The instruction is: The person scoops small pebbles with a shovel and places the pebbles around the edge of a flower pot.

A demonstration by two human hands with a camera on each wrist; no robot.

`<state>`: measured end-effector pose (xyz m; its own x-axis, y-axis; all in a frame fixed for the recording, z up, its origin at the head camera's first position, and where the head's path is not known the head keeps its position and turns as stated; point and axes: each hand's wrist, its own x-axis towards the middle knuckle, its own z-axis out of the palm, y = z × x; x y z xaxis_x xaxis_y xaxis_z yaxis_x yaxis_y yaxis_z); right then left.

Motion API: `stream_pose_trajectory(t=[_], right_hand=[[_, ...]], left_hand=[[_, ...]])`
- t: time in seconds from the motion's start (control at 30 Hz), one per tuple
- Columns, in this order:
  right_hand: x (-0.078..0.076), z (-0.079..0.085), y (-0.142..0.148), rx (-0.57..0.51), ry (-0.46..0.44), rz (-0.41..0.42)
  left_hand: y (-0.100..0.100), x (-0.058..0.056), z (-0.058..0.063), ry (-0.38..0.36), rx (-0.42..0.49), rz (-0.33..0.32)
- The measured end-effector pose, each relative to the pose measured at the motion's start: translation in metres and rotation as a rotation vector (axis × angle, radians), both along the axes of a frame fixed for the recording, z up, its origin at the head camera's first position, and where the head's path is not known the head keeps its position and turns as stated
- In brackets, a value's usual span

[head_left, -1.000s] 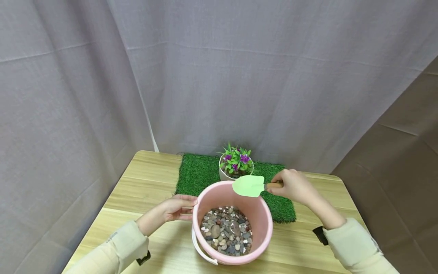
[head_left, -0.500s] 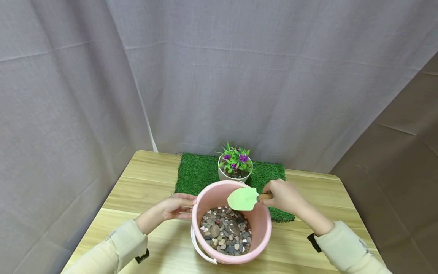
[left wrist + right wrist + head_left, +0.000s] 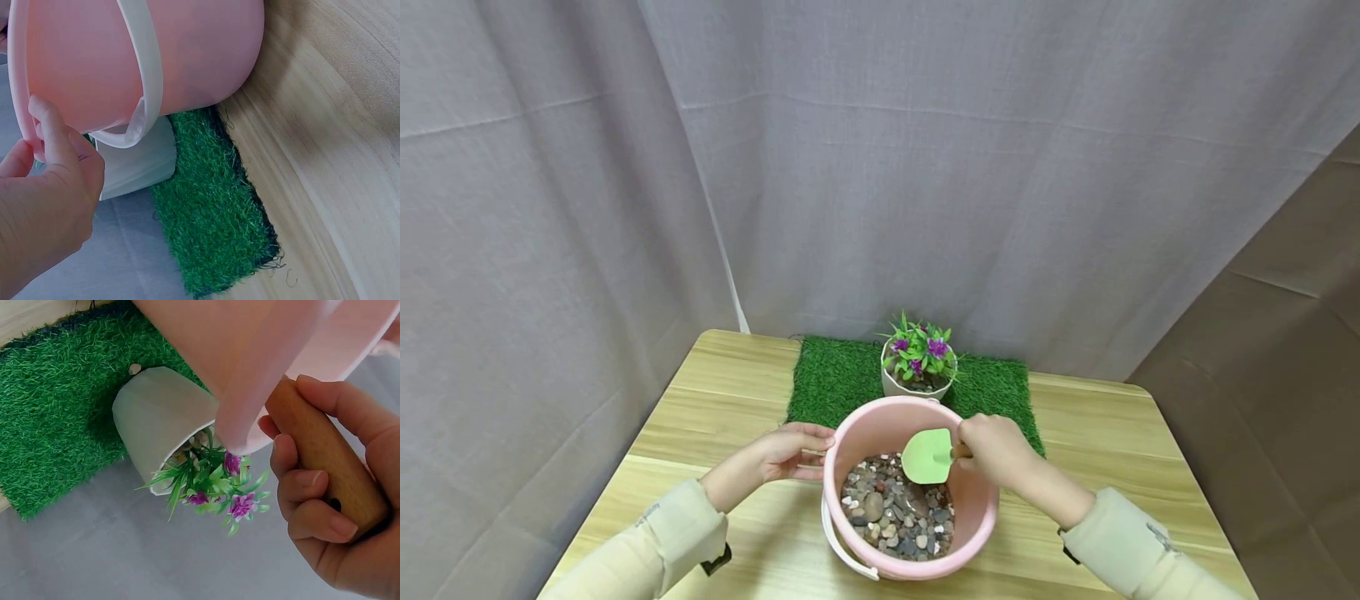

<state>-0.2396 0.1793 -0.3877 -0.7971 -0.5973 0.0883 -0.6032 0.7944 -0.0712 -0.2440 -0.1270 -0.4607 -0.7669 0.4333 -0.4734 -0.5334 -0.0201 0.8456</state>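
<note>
A pink bucket (image 3: 876,425) holding a bed of mixed pebbles (image 3: 891,512) stands at the table's front. My left hand (image 3: 790,452) pinches its left rim between thumb and fingers, as the left wrist view also shows. Curled round the wooden handle (image 3: 328,453) of a small hand trowel, my right hand (image 3: 1000,450) is at the bucket's right rim. The trowel's light green blade (image 3: 927,457) dips inside the bucket, close over the pebbles and pointing left. No stones show on the blade. In the right wrist view the bucket wall hides the blade.
Behind the bucket, a white pot (image 3: 159,415) with purple flowers (image 3: 936,347) stands on a green artificial grass mat (image 3: 835,375). The bucket's white carrying handle (image 3: 150,69) hangs down its left side. Grey curtains (image 3: 880,208) enclose the wooden table (image 3: 722,375).
My right hand has moved left and down, bringing the trowel from above the bucket's far rim to inside it. The left hand stays on the rim.
</note>
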Motion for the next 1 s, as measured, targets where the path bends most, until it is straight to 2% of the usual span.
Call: stream_pose_trajectory(t=[0.2, 0.3, 0.5, 0.63, 0.77, 1.0], right_hand=[[0.001, -0.003, -0.004, 0.015, 0.06, 0.059], [0.002, -0.004, -0.004, 0.023, 0.058, 0.095], [0.002, 0.003, 0.001, 0.046, -0.074, 0.17], [0.002, 0.006, 0.002, 0.101, -0.151, 0.241], [0.001, -0.003, 0.0, 0.131, -0.182, 0.349], [0.001, -0.029, -0.002, 0.117, -0.145, 0.46]], left_hand=[[0.002, 0.0, 0.0, -0.003, -0.01, 0.01], [0.003, 0.0, 0.001, -0.005, -0.016, 0.016], [0.006, 0.0, 0.001, -0.013, -0.021, 0.024], [0.007, 0.0, 0.001, -0.016, -0.018, 0.027], [0.006, 0.001, 0.0, -0.016, -0.014, 0.022], [0.006, 0.003, 0.0, -0.001, -0.019, 0.023]])
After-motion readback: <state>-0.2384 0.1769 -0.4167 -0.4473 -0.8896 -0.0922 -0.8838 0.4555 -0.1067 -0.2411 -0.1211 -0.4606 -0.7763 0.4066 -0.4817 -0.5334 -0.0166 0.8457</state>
